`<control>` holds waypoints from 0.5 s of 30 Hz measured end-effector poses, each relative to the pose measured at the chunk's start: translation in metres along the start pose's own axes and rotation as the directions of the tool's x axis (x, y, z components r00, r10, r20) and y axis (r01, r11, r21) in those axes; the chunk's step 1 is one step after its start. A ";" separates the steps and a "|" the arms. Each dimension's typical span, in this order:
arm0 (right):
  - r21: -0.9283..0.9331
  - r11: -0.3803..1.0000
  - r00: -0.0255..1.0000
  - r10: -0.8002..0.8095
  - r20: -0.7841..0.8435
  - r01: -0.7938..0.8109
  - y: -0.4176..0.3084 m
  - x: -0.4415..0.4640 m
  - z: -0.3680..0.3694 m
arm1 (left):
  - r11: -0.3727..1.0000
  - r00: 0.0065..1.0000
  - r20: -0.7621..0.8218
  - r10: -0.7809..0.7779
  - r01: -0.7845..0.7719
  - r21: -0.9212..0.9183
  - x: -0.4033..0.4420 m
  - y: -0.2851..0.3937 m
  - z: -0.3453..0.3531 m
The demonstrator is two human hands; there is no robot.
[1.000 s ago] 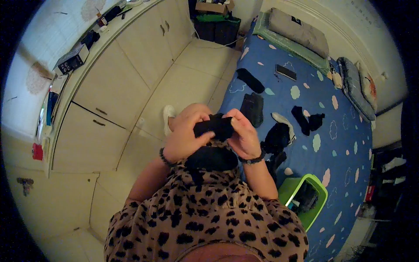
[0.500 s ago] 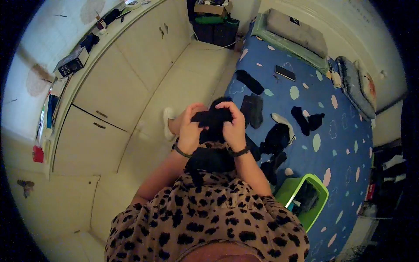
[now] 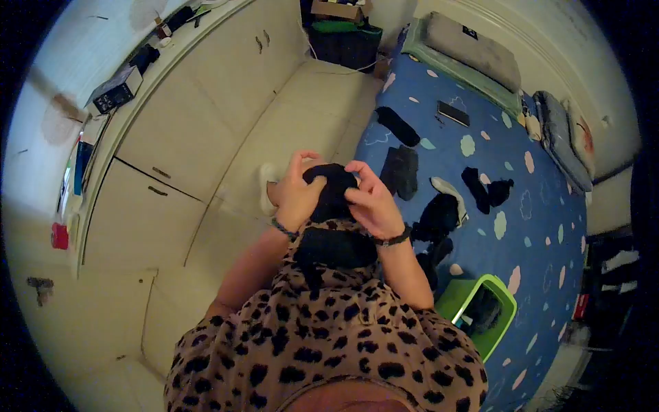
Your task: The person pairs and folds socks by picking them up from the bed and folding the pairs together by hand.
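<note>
One black cloth (image 3: 332,196), gripped by left hand (image 3: 299,199) and right hand (image 3: 376,204) — handling unfinished; dark socks (image 3: 398,126) lie loose on bed (image 3: 479,237).

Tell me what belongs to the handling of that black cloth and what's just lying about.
Likely part of it:
- black cloth, between left hand and right hand
- dark cloth on the lap
- dark pieces on the bed
- perhaps the green bin

Apparently just lying about:
- phone
- grey pillow
- black-and-white box
</note>
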State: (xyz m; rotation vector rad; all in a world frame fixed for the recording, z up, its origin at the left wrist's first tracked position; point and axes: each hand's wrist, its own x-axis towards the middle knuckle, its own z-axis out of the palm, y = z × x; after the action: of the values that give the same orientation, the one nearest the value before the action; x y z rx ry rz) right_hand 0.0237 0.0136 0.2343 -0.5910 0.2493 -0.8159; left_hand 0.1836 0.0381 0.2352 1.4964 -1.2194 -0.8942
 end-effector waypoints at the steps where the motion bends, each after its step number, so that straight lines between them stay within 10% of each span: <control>1: -0.290 0.950 0.991 -0.131 -0.037 0.115 0.009 0.002 -0.001 | 0.994 0.992 -0.125 -0.028 0.041 0.105 0.002 0.003 0.002; 5: -0.842 0.500 0.885 -0.462 -0.062 0.202 0.023 0.009 -0.002 | 0.981 0.970 -0.177 0.169 -0.183 -0.071 0.008 -0.023 0.014; 7: -0.912 0.368 0.828 -0.557 -0.058 0.184 0.018 0.016 -0.001 | 0.682 0.996 -0.070 -0.052 -0.016 -0.731 0.000 -0.015 0.021; 10: -0.984 0.057 0.750 -0.655 0.092 0.170 0.019 0.026 -0.018 | 0.922 0.973 -0.166 0.158 -0.205 -0.328 -0.005 -0.044 0.027; 11: -0.983 0.056 0.749 -0.655 0.097 0.177 0.020 0.028 -0.023 | 0.949 0.954 -0.184 0.235 -0.266 -0.169 -0.004 -0.040 0.025; 13: -0.606 0.781 0.912 -0.345 -0.221 0.148 0.025 0.024 -0.028 | 0.704 0.977 0.059 -0.206 0.190 -0.684 -0.001 -0.033 0.019; 15: -0.420 0.898 0.957 -0.223 -0.187 0.127 0.020 0.020 -0.019 | 0.681 0.963 0.118 -0.244 0.257 -0.685 -0.003 -0.021 0.014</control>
State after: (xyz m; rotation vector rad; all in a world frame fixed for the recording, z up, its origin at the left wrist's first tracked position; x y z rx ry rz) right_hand 0.0410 0.0020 0.2078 -0.9194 0.5964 -1.0201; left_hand 0.1754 0.0388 0.2113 1.0269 -0.5555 -1.3706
